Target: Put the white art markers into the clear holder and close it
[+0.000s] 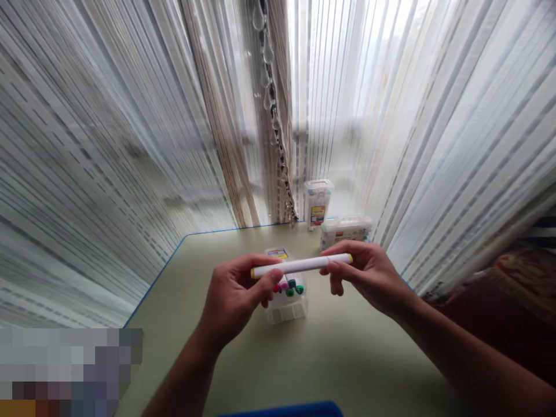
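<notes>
A white marker pen (302,266) with yellow ends is held level between both hands, above the table. My left hand (237,292) pinches its left end between thumb and fingers. Near the right end, my right hand (369,269) grips the marker with thumb and forefinger, the other fingers curled below. Under the marker lies a clear plastic box (286,311), partly hidden by it and by my left hand. Several markers (291,288) with green, pink and red ends show in that box.
On the pale green table (347,347), a clear upright case (318,204) of markers and a second case (345,231) lying lengthwise stand at the back. String curtains (130,116) with a beaded strand (274,110) hang behind. A blue object (286,410) is at the near edge.
</notes>
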Motion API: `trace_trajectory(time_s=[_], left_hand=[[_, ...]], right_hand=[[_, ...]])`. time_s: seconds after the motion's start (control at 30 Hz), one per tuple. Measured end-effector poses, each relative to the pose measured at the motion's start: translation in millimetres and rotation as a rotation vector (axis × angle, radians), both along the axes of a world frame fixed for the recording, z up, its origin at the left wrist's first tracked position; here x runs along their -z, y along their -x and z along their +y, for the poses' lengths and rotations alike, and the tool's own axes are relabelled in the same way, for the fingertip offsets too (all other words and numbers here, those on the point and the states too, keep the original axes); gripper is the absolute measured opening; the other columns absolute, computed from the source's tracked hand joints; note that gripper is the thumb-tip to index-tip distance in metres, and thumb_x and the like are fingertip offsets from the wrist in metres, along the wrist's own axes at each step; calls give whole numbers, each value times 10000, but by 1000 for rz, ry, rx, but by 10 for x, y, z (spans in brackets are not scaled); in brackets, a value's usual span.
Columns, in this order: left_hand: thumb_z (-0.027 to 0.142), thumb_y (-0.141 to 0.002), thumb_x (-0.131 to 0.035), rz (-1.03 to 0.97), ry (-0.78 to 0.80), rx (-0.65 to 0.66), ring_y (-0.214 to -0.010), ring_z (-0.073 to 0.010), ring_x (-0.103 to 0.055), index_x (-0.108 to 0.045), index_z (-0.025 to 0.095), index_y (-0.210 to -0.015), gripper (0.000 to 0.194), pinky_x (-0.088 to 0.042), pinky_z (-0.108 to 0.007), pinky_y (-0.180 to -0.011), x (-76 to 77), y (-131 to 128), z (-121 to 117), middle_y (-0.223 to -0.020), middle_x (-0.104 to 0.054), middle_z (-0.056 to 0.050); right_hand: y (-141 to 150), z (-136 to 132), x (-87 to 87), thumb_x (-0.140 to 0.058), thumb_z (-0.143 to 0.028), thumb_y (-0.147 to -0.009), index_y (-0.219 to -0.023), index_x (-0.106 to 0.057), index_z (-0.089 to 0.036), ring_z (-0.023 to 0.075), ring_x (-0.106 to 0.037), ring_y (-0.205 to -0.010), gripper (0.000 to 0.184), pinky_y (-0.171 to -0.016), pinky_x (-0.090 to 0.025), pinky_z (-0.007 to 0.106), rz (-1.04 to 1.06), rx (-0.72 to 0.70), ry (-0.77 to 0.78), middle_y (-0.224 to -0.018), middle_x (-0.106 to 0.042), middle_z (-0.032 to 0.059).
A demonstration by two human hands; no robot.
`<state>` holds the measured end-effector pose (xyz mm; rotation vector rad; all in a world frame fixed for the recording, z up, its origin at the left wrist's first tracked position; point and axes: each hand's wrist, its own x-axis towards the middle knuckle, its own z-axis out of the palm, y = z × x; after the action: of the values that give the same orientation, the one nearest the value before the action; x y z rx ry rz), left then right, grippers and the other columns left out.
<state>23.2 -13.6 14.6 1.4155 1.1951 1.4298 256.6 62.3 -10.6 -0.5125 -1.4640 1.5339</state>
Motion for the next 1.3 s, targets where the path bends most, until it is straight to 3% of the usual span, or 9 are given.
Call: trace_trajectory(time_s=[0.2, 0.63, 1.03, 1.3], left_hand=[[277, -808, -819, -8, -8, 3, -451, -83, -582, -801, 115, -943, 211, -499, -161, -432, 20, 15, 12, -586, -697, -18], [307, -910, -713, -209, -27, 80, -510, -113, -630, -798, 135, -1015, 219, -504, -197, -433, 55, 72, 26, -768, -760, -82], [301, -901, -691, -353, 4, 129, -512, -147, -647, -791, 93, -1026, 262, -491, -229, -430, 39, 66, 18, -803, -773, -133], [318, -919, -681, -328, -5, 118, -505, -142, -648, -786, 105, -1039, 266, -496, -226, -429, 46, 67, 26, -783, -773, -119]], right_hand=[[0, 27, 8, -816, -293, -852, -987, -800, -153, 132, -692, -489, 195, -456, -552, 210, 51, -30, 25, -769, -778, 75], [17, 13, -64, -731, -299, -896, -1043, -811, -139, 169, -718, -485, 232, -442, -556, 221, 224, -158, 151, -805, -804, 129], [16, 6, -83, -688, -282, -900, -1044, -809, -126, 178, -703, -457, 244, -431, -551, 243, 223, -137, 174, -805, -806, 146], [25, 3, -73, -725, -349, -899, -1021, -804, -123, 183, -700, -445, 268, -414, -547, 245, 187, -96, 166, -797, -806, 144]])
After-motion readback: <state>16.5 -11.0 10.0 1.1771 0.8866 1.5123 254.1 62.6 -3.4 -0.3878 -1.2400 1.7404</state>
